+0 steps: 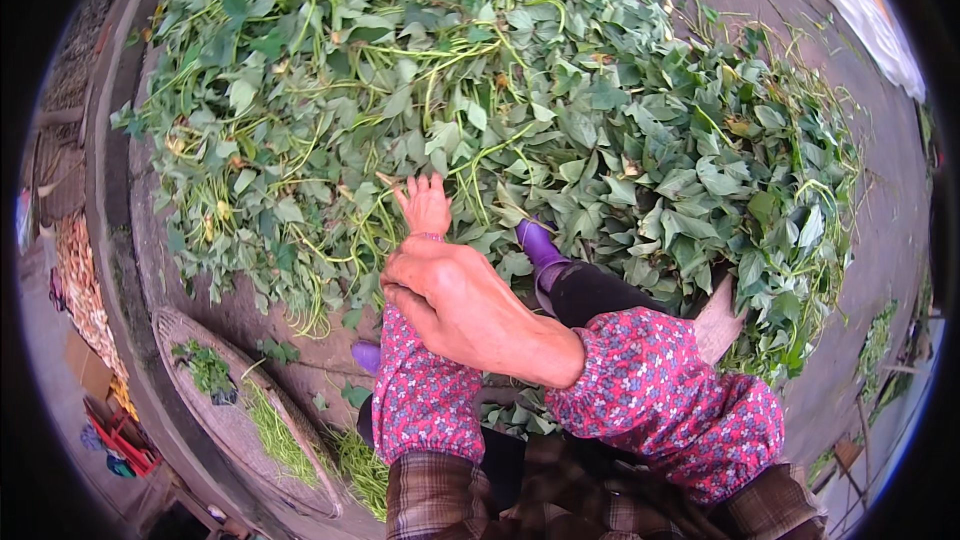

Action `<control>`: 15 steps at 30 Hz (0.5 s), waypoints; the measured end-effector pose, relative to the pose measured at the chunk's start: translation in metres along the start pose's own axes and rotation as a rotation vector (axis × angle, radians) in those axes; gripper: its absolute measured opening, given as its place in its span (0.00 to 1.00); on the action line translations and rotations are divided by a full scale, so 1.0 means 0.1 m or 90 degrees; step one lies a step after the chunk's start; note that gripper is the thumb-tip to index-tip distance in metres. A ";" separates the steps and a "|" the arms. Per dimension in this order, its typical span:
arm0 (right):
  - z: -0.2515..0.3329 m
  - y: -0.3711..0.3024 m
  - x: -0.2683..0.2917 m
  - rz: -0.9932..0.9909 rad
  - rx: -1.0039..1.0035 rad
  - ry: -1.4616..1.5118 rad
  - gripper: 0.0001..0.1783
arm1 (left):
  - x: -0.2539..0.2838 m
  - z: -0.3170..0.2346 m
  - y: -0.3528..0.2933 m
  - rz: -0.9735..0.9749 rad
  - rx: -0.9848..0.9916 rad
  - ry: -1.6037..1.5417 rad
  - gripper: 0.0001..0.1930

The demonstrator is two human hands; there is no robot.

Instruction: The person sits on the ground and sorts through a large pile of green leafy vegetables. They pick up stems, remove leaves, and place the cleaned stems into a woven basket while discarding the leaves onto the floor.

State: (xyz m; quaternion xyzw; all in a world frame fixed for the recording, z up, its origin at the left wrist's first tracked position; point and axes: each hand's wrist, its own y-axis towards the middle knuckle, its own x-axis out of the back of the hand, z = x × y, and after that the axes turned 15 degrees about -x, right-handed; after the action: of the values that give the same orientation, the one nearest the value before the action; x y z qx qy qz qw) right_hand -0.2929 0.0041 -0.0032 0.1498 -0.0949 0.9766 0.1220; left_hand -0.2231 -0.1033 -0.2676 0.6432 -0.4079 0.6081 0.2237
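A basket (212,428) slants along the left edge of the paved ground (888,230). Leafy vines (480,105) cover its middle, heap longest crosswise, stems pointing every way. The left hand (427,208) reaches forward to them, fingers spread, grip unclear; the right hand (475,308) crosses its wrist, pointing left, fingers curled, contents hidden.

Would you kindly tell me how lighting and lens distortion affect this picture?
In the head view, light is soft and even, without hard shadows on the leaves; the ledge bows along the left rim; the right hand looks large, near the lens.
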 end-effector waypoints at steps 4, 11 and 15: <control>0.02 -0.02 0.09 0.003 -0.035 0.020 0.05 | 0.21 0.08 -0.07 0.072 -0.009 -0.056 0.13; 0.13 0.06 0.05 -0.122 -0.003 0.122 0.07 | 1.81 0.15 -0.88 -0.308 0.117 -0.635 0.10; 0.11 0.14 -0.02 -0.130 -0.110 0.253 0.07 | 2.40 -0.14 -1.64 -0.459 0.169 -0.724 0.10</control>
State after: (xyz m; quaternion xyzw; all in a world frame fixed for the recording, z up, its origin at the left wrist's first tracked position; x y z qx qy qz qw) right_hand -0.2915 -0.0124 0.0047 -0.0472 -0.1367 0.9577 0.2487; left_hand -0.1185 -0.0597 -0.0001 0.9801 -0.1440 0.1085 0.0827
